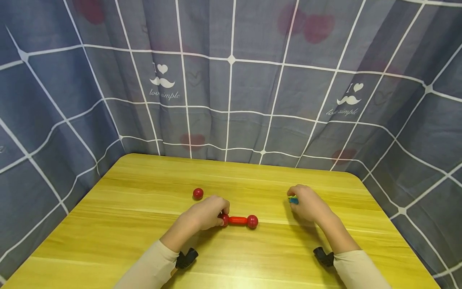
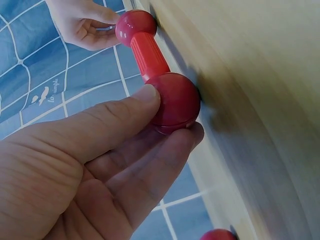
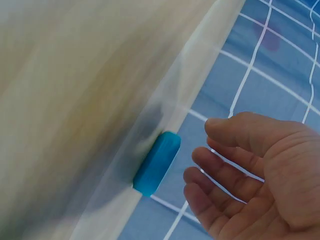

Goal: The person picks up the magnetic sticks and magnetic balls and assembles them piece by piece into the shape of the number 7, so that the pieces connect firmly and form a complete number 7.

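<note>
My left hand [image 1: 205, 212] pinches one end ball of a red dumbbell-shaped piece, a ribbed rod [image 1: 238, 220] with a dark red ball [image 1: 252, 221] at each end. In the left wrist view, the thumb and fingers press either side of the near ball [image 2: 177, 102]. Over on the right, my right hand [image 1: 306, 204] is beside a small blue piece [image 3: 157, 164], its fingers loosely bent. A gap shows between the fingertips and that piece in the right wrist view. From the head, a yellow-green bit appears by the blue, partly hidden by the hand.
A loose dark red ball [image 1: 198, 194] lies on the wooden table [image 1: 151, 224], beyond my left hand. A grey-blue checked curtain [image 1: 209, 88] hangs behind the table and along both sides. Each wrist wears a black camera mount [image 1: 186, 258].
</note>
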{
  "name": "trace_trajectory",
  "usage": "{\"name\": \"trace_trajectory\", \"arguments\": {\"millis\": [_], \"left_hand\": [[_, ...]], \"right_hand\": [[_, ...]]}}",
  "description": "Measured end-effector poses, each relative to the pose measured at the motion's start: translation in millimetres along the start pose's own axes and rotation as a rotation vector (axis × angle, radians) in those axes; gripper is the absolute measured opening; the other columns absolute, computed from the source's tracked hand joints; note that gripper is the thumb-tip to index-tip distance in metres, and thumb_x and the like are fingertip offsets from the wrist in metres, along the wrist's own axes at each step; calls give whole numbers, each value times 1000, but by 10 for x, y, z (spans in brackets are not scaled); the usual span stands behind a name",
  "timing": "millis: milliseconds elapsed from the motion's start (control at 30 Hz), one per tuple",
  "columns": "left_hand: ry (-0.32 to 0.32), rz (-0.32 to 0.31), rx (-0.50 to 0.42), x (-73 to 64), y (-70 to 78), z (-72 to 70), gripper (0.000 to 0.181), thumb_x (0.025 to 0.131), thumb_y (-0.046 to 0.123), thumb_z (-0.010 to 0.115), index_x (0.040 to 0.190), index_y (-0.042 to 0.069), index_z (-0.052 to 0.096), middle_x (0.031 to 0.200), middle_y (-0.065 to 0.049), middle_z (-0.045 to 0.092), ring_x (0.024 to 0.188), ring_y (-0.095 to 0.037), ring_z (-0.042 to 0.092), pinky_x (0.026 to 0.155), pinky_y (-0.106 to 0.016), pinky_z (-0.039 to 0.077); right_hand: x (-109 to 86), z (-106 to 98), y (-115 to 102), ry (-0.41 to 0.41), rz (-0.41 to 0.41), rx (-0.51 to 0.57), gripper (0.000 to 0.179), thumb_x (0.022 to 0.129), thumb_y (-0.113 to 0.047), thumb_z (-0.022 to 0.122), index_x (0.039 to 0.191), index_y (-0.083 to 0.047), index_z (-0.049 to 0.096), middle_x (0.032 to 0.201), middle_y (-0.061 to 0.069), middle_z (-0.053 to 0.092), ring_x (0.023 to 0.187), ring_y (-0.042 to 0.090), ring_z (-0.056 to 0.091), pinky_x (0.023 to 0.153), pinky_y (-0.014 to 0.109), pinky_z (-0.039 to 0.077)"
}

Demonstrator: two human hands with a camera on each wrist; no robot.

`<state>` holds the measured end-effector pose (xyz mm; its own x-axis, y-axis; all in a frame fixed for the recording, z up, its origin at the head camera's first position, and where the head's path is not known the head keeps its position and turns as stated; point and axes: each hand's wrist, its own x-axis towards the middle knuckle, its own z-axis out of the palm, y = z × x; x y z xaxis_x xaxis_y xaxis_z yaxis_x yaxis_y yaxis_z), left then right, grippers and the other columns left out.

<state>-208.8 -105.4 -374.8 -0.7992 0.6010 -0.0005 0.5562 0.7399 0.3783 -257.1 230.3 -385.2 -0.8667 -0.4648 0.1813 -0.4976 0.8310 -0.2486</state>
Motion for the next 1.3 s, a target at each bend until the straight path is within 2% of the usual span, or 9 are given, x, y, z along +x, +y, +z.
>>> {"name": "trace_trajectory", "arguments": {"millis": [100,300,533,767,1000,1300], "left_hand": [[-1,-1,-1,2,-6,5,15,79,4,80,83,9,66,78,4,60,71,-10,51,67,-24,46],[-3,-1,-3,6,-16,4,15,79,5,80,85,9,67,79,3,61,71,-10,52,68,-25,47],[-11,3,-6,1,0,-21,14,80,5,80,84,8,67,79,2,62,72,-10,52,68,-25,47],[-20,-7,1,-1,9,-26,14,80,5,80,84,8,66,78,3,61,71,-10,51,69,-25,47],[-21,-10,-2,10,15,-20,15,80,5,80,84,8,66,78,3,60,71,-11,51,68,-24,46],[-18,-3,6,-3,11,-15,15,80,6,80,86,8,67,79,3,61,72,-10,52,69,-25,47]], "right_hand": [[7,-19,68,-26,45,-16,25,78,-1,74,102,3,67,98,13,65,93,33,61,80,46,51],[5,-9,121,-97,118,-18,19,82,-3,74,99,0,67,91,9,64,82,23,61,73,41,52],[-11,2,107,-129,110,-33,14,84,-3,74,97,-3,68,90,6,64,85,26,62,75,40,53],[-52,16,82,-160,123,-39,10,85,-6,74,93,-7,68,86,2,64,82,22,62,73,39,53],[-106,17,71,-161,159,-11,9,86,-6,73,94,-7,68,86,2,65,81,20,62,73,38,53],[-167,26,29,-162,137,-9,10,84,-4,75,86,-9,66,80,-1,61,72,15,56,67,35,50]]}}
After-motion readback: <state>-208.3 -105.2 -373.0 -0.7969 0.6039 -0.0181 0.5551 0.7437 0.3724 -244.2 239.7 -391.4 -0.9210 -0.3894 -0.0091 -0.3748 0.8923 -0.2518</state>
